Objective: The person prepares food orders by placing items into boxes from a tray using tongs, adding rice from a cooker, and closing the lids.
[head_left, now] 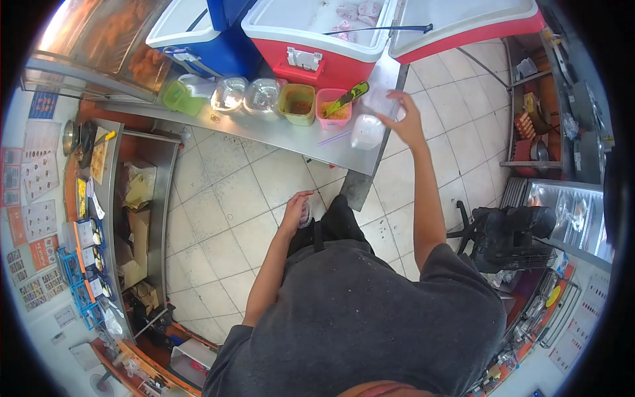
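Note:
My right hand (404, 119) reaches over the right end of the steel counter (297, 136), fingers apart, at a translucent plastic container (379, 99); whether it touches it is unclear. A white lidded plastic tub (367, 132) stands just below. My left hand (299, 211) hangs low in front of my body, closed on a small clear plastic container (305, 214). Along the counter stand a pink tub (333, 121) with yellowish contents and a green-patterned utensil (347, 100), a yellow-green tub (297, 105), clear plastic containers (262, 96) and a green container (182, 100). A purple straw (335, 138) lies nearby.
A red cooler (307, 54) with its lid folded right holds wrapped packets (357, 17). Beside it is a blue cooler (233, 49), left of which stands a glass food case (124, 39). Shelving lines both sides, with a black office chair (501, 233) at the right.

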Demonstrator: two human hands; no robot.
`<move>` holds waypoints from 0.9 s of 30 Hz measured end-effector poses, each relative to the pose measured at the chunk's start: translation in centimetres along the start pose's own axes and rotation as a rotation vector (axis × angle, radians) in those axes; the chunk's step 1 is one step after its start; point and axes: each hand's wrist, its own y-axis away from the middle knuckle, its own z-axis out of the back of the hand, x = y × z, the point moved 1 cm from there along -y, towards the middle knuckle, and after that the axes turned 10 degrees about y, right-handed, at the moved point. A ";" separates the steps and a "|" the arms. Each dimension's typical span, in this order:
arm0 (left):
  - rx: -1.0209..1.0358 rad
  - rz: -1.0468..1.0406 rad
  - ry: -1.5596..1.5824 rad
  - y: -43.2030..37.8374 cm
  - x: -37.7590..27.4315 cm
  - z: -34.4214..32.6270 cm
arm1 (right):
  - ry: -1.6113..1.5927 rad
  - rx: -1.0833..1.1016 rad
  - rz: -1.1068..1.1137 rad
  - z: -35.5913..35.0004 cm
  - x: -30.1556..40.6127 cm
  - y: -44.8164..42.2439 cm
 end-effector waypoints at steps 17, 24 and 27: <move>-0.058 -0.031 0.072 -0.1 2.1 1.6 | 0.243 0.225 0.304 -0.2 2.3 3.2; 0.060 -0.044 -0.041 -1.0 -0.2 -0.1 | 0.705 0.241 0.324 -2.1 3.0 6.6; 0.129 -0.281 -0.331 -2.8 -0.5 -2.1 | 0.702 0.273 0.169 -2.7 4.2 6.5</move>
